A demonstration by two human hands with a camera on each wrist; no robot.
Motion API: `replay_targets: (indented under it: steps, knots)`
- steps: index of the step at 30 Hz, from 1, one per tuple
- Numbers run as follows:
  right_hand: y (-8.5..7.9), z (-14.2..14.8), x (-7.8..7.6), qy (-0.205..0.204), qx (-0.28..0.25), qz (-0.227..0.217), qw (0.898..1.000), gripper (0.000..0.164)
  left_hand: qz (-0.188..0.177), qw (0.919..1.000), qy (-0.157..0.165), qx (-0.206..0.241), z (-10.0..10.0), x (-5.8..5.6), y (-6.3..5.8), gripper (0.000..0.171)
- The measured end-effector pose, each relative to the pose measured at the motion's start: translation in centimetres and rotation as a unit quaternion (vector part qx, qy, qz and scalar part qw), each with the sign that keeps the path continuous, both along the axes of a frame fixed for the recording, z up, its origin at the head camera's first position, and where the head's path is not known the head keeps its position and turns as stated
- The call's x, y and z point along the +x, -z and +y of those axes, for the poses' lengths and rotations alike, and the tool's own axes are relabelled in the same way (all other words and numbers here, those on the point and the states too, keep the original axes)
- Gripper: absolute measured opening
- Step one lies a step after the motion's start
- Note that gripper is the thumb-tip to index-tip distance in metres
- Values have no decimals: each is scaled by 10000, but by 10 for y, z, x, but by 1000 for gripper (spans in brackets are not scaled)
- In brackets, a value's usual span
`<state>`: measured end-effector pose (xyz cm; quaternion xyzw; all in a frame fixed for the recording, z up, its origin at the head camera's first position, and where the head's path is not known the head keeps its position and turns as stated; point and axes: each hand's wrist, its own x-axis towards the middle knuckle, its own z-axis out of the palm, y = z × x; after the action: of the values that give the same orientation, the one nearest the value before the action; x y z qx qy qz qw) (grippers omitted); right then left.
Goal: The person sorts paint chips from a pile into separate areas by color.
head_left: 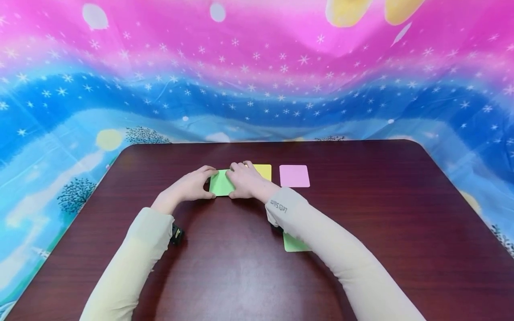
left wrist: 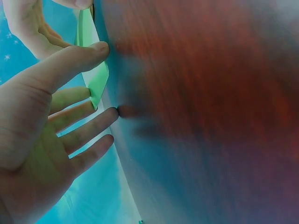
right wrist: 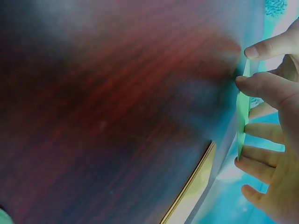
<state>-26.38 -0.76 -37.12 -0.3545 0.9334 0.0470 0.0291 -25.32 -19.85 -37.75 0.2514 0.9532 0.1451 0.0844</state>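
A light green square card (head_left: 220,183) is held between both hands near the back of the table. My left hand (head_left: 192,183) grips its left side, with the thumb at the near edge and fingers at the far edge. From the other side my right hand (head_left: 245,179) holds the right part, covering that end. In the left wrist view the green card (left wrist: 98,84) stands tilted between thumb and fingers. The right wrist view shows the same card (right wrist: 243,114) nearly edge-on along the right fingers.
Just right of the right hand lies a yellow card (head_left: 263,171), partly hidden by it. A pink card (head_left: 295,175) lies farther right. Another green card (head_left: 295,243) shows partly from under the right sleeve. Behind the dark wooden table (head_left: 361,169) hangs a colourful printed cloth (head_left: 257,80).
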Motion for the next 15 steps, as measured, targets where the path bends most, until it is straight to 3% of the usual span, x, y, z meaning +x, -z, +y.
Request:
replay_targets:
  steps: [15]
  knots:
    - [4, -7, -21, 272, -147, -598, 9977, 66, -265, 9995, -73, -131, -4, -19, -5, 71]
